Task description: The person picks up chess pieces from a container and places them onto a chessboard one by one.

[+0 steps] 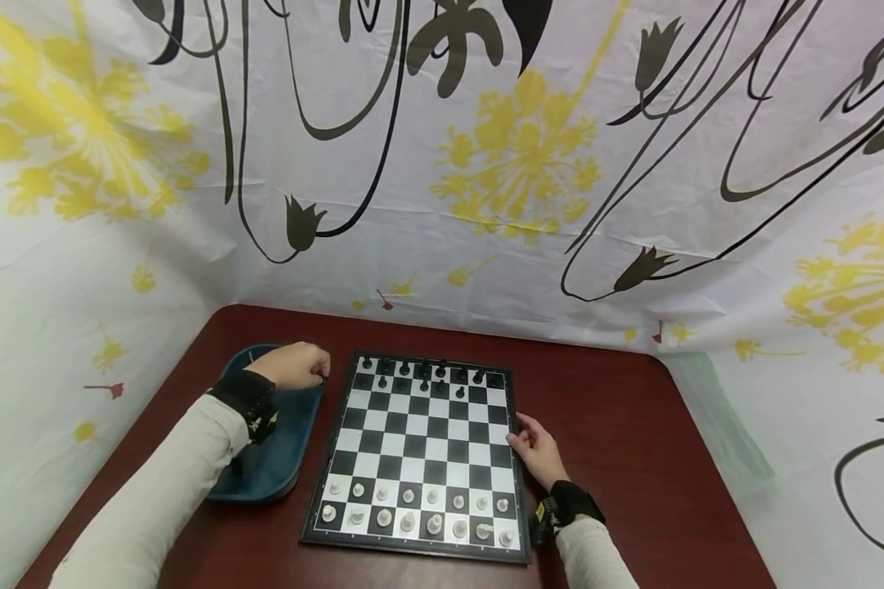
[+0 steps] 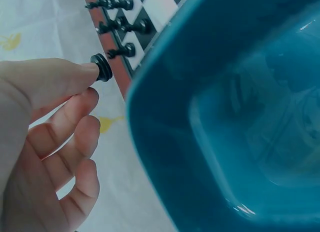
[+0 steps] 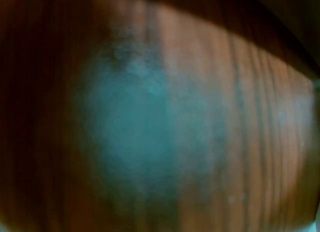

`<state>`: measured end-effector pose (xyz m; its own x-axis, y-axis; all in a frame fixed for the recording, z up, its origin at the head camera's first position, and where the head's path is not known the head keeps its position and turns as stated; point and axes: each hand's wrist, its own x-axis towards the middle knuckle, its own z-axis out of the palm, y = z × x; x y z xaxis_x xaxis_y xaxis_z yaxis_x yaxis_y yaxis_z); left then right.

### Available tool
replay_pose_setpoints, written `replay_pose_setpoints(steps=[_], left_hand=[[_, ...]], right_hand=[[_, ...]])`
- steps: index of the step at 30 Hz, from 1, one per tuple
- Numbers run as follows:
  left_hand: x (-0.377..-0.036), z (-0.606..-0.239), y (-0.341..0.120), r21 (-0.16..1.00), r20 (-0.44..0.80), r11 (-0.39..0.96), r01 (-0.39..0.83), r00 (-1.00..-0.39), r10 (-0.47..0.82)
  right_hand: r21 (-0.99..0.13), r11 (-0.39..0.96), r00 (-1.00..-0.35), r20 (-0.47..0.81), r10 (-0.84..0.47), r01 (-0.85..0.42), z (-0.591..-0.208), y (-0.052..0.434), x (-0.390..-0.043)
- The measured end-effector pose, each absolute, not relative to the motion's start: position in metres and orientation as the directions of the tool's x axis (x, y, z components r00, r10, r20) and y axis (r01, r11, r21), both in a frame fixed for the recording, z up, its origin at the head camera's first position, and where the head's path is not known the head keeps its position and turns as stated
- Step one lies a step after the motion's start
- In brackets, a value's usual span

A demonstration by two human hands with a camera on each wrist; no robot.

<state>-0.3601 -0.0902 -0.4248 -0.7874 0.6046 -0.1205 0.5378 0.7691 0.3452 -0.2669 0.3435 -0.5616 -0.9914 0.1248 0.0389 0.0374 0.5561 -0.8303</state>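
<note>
My left hand [image 1: 295,366] hovers over the far right rim of a blue plastic basin [image 1: 283,446], left of the chessboard [image 1: 417,424]. Between thumb and index finger it pinches a black chess piece [image 2: 102,68]. Only the round base sticks out, so its type is hidden. The other fingers are loosely bent. Black pieces [image 1: 440,370] stand at the board's far end, with gaps in their front row. White pieces [image 1: 434,524] fill two rows at the near end. My right hand [image 1: 539,454] rests against the board's right edge, fingers relaxed.
The board lies on a dark red-brown wooden table [image 1: 604,425]. A white patterned sheet [image 1: 383,180] hangs behind the table and along its sides. Something dark lies inside the basin, partly behind my left forearm. The right wrist view is blurred, with only brown wood grain recognisable.
</note>
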Motion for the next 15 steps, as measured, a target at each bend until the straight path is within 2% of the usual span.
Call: replay_pose_setpoints(steps=[7,15], left_hand=[[-0.374,-0.422,-0.054,0.287,-0.126,0.79,0.542,-0.796,0.592],[-0.382,-0.414,-0.008,0.274,-0.111,0.746,0.607,-0.75,0.652]], right_hand=[[-0.832,0.552,-0.988,0.044,0.147,0.045,-0.562,0.345,-0.267],[-0.836,0.546,-0.99,0.039,0.137,0.043,-0.56,0.344,-0.267]])
